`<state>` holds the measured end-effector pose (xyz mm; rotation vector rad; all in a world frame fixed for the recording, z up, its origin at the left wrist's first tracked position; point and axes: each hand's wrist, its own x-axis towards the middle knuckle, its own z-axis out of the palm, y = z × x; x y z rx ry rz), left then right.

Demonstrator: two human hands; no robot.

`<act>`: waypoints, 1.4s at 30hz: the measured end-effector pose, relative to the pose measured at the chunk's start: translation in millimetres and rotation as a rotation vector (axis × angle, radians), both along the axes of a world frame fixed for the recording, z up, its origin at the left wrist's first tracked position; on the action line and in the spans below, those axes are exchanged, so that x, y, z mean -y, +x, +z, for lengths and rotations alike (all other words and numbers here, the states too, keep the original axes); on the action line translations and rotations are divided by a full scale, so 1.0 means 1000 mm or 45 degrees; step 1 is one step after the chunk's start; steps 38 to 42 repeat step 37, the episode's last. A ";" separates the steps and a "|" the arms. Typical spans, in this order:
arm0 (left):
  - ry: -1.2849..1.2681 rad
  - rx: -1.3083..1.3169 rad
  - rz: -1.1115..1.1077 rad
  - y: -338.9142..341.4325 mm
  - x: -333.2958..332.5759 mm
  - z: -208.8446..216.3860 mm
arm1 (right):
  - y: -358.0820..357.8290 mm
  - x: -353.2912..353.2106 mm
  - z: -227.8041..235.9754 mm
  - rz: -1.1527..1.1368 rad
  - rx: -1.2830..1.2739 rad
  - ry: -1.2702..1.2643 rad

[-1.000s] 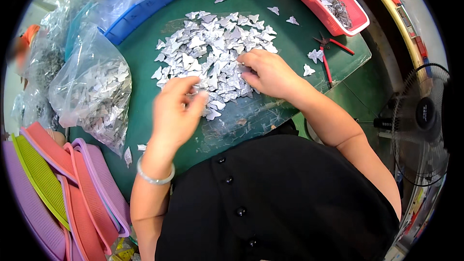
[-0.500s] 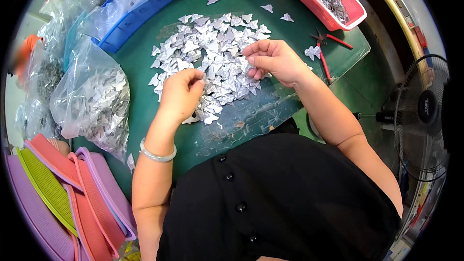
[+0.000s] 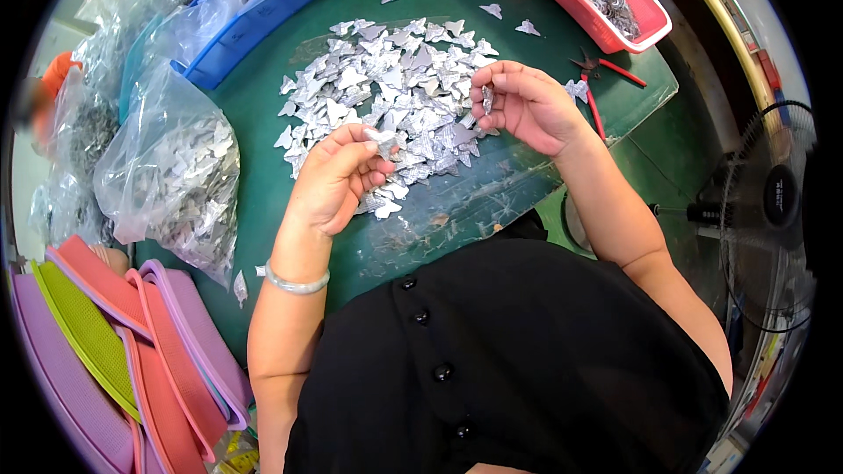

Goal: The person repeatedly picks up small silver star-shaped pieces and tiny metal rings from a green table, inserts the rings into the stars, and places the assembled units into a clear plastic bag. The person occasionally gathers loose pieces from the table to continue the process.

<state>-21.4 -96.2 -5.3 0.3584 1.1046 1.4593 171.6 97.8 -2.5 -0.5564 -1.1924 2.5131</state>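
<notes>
A heap of silvery butterfly-shaped pieces [image 3: 395, 79] lies spread on the green tabletop [image 3: 421, 246]. Over the heap's near left side, my left hand [image 3: 338, 175] pinches one silvery piece [image 3: 384, 142] between thumb and fingers. My right hand [image 3: 531, 110] is raised at the heap's right edge, its fingers curled around another small silvery piece [image 3: 487, 98]. That piece is turned edge-on and partly covered by the fingers. A few single pieces, such as a loose piece [image 3: 528, 28], lie apart beyond the heap.
Red-handled pliers [image 3: 590, 96] lie right of my right hand. A pink basket [image 3: 606, 26] of metal parts stands far right, a blue bin [image 3: 255, 26] far left. A clear bag of pieces [image 3: 189, 184] and stacked plastic baskets [image 3: 158, 342] sit left. A fan [image 3: 773, 202] stands right.
My left hand has turned upward and lifted slightly, now showing a piece in its pinch. My right hand has moved right, away from the heap, with a piece in its fingers.
</notes>
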 end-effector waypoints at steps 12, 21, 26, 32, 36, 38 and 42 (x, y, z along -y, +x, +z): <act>-0.108 -0.448 0.082 0.010 -0.013 0.006 | -0.005 0.011 -0.010 0.255 0.268 1.883; -0.302 -2.092 -0.286 0.045 -0.033 0.012 | -0.003 0.008 -0.011 0.089 0.381 0.998; -0.403 -1.996 -0.333 0.040 -0.037 0.016 | 0.002 0.003 -0.010 0.110 0.260 0.195; -0.349 -1.751 -0.334 0.035 -0.036 0.012 | 0.002 0.006 -0.013 0.075 0.173 0.007; -0.164 -0.967 -0.161 0.024 -0.030 0.004 | 0.002 0.006 -0.013 0.078 -0.069 -0.062; -0.090 -0.672 -0.078 0.022 -0.028 0.003 | 0.002 0.006 -0.013 0.079 -0.068 -0.062; -0.090 -0.672 -0.078 0.022 -0.028 0.003 | 0.002 0.006 -0.013 0.079 -0.068 -0.062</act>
